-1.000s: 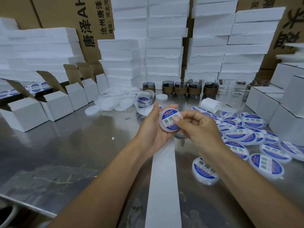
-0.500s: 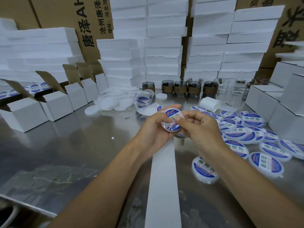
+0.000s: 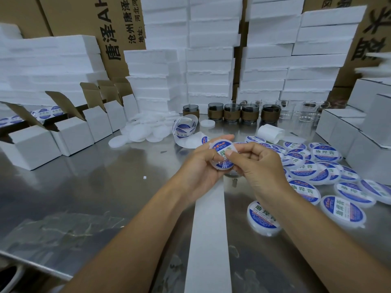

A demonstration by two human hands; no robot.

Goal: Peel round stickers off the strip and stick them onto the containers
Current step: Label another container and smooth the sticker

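The left hand cups a round container, fingers curled behind it, above the middle of the desk. The right hand pinches the same container, thumb pressed on its blue-and-white sticker. Beneath them a bare white strip runs to the near edge. Labelled containers lie scattered toward the right edge. A sticker roll sits beyond the hands.

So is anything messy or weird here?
The sticker on the held container looks creased near its lower edge. Labelled containers lie in an overlapping heap, and a white crumb sits alone on the table.
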